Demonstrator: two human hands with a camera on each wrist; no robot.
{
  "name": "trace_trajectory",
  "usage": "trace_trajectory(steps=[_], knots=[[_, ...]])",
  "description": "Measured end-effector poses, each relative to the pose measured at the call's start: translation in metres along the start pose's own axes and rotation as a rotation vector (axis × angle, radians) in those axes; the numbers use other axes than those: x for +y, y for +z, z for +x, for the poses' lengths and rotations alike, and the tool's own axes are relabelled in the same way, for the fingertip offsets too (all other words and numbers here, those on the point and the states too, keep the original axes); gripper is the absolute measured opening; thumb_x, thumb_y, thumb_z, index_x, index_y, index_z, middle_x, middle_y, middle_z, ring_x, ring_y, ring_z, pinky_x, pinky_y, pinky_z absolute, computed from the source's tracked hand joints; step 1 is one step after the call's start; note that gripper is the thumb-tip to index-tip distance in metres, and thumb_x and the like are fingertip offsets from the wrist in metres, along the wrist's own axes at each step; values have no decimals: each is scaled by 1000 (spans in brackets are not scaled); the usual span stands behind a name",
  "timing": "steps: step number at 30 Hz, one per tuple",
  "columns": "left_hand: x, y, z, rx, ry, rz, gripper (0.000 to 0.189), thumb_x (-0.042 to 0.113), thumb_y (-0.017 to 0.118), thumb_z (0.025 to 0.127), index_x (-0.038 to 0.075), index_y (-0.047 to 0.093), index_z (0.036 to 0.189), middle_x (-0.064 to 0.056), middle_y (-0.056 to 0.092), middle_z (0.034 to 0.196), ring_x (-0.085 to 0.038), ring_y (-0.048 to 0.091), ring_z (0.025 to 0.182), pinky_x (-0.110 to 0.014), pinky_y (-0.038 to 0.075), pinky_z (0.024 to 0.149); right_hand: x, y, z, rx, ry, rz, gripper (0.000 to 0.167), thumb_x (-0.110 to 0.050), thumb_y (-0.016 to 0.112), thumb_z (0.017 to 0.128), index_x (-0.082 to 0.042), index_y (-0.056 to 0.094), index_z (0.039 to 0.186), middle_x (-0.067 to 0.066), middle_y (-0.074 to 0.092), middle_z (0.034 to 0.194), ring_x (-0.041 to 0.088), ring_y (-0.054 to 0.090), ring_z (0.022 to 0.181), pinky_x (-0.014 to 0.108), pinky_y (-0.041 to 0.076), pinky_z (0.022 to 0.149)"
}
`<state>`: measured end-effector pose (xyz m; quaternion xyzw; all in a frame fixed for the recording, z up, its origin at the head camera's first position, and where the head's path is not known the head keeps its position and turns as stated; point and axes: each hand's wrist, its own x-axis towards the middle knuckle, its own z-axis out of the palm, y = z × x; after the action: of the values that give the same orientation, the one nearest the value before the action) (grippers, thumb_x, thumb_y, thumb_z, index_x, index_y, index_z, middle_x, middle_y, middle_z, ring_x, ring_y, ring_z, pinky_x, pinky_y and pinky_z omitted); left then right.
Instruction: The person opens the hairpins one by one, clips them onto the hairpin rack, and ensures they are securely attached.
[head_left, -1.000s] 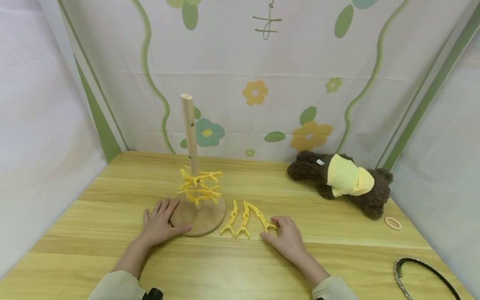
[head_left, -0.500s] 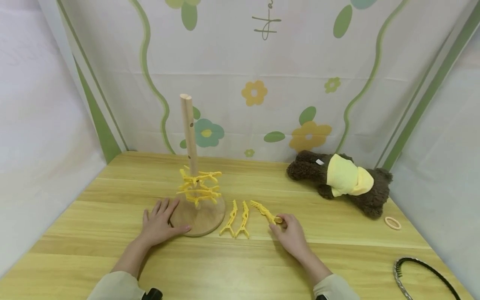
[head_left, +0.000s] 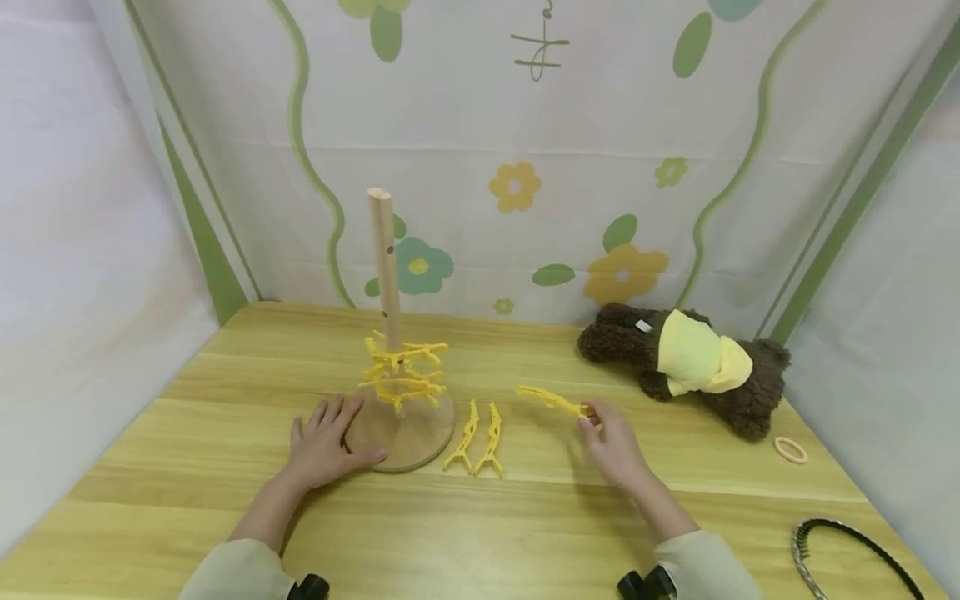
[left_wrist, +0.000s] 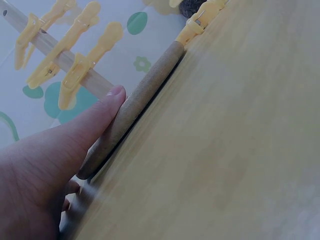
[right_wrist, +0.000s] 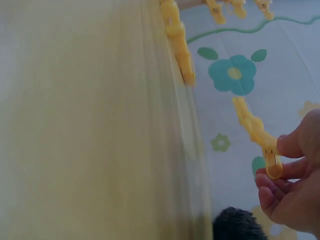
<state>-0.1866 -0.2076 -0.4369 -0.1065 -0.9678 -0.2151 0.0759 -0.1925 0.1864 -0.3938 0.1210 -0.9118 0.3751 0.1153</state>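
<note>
Rightward, the right hand pinched a slender yellow plastic clip above the yellowish wood-grained table; leftward, the left hand rested splayed against a round wooden base.

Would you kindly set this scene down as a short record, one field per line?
Right grip: pinches a yellow clip, held above the table
Left grip: on the round wooden base, thumb on top
Post: upright, several attached clips around it
Loose clips: two, side by side, right of the base
Far right: brown stuffed toy lying down; small ring; headband
</note>
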Motion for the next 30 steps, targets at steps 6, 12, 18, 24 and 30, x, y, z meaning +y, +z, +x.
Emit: trace_trajectory(steps=[6, 12, 18, 24, 30], knots=[[-3, 2, -2, 2, -1, -5, 93, 65, 55, 66, 8, 29, 134, -27, 20, 134, -46, 12, 121, -66, 1, 85, -8, -5, 19, 47, -92, -63, 27, -6, 52, 86, 6, 52, 110, 13, 52, 92, 22, 49, 78, 35, 42, 62], [-4, 2, -3, 8, 0, -10, 92, 64, 56, 66, 8, 29, 134, -28, 20, 134, -47, 12, 120, -67, 1, 84, -31, -3, 40, 146, -136, -26, 21, -5, 58, 82, 2, 60, 102, 7, 53, 82, 19, 50, 71, 35, 42, 62], [-3, 3, 0, -7, 5, -6, 93, 65, 55, 66, 9, 29, 135, -27, 20, 135, -46, 12, 121, -66, 0, 85, -62, 2, 58, 246, -239, 60, 17, -1, 63, 77, 3, 64, 93, 7, 56, 75, 17, 51, 65, 32, 43, 59], [-2, 1, 0, 0, 4, -4, 92, 65, 56, 66, 9, 29, 134, -27, 20, 135, -46, 12, 121, -66, 1, 85, -97, 17, 71, 223, -351, 148, 17, -1, 64, 76, 4, 65, 92, 9, 59, 76, 17, 51, 65, 30, 44, 59], [0, 0, 0, 2, 3, 1, 92, 64, 56, 67, 8, 30, 134, -27, 21, 134, -46, 12, 121, -66, 2, 85, -118, 34, 80, 168, -404, 192, 15, -3, 64, 77, 3, 65, 91, 7, 58, 74, 16, 51, 65, 27, 43, 59]])
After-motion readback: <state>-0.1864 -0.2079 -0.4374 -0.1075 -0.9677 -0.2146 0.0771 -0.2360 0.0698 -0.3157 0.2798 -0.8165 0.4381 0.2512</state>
